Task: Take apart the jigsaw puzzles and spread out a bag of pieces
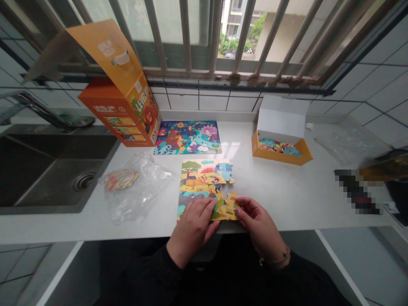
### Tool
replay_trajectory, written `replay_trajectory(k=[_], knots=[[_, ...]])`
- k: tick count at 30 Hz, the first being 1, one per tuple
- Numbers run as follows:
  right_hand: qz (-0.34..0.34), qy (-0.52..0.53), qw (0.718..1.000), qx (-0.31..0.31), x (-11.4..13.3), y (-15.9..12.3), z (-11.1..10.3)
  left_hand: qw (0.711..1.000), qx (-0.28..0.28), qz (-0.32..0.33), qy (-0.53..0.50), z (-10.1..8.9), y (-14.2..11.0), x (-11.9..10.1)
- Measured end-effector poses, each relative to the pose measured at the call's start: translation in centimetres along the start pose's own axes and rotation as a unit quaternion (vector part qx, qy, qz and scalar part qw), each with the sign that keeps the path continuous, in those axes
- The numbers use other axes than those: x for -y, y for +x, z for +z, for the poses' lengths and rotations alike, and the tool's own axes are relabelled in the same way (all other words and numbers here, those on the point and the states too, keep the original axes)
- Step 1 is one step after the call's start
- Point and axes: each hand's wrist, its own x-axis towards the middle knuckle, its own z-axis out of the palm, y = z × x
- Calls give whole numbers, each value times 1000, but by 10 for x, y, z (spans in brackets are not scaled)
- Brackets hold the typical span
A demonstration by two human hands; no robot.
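Note:
On the white counter in front of me lies a partly joined jigsaw puzzle [195, 182] with yellow savanna animals. My left hand [195, 218] rests flat over its lower edge, fingers laid out on the pieces and thumb by the near edge; it covers part of the picture. A yellow puzzle piece [231, 204] is pinched between the thumb and fingers of my right hand [259, 219], at the puzzle's lower right. The piece touches or overlaps its neighbours; whether it is locked in cannot be seen. A gap shows above it on the right side.
Behind lies a dark-blue animal puzzle [191, 138]. An orange box [123, 119] stands open beside the sink [57, 182]. A clear bag [137, 195] with pieces lies left. An open yellow box [280, 155] holds pieces; another plastic bag [347, 140] lies right. The counter edge is close.

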Motion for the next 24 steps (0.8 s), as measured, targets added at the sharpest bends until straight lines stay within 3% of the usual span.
replay_trajectory(k=[7,11,13,16,19,21,24], knots=[[-30,9,1000,-4,-9,2,1,1000,-5,5,4,-2,0,0],[-99,-103,989,-21,-9,-3,6,1000,-13,3,3,-1,1,0],[-163,-188,968,-37,-3,-8,10,1000,-13,3,-1,-1,1,0],[-296,-293,908,-45,10,-16,16,1000,-9,3,4,0,1,0],[-388,-335,857,-47,19,-20,20,1000,-2,3,12,1,1,0],[-380,-327,863,-60,21,-18,21,1000,-5,5,10,1,0,1],[-273,-275,918,-80,18,-13,20,1000,-21,5,-6,1,-1,1]])
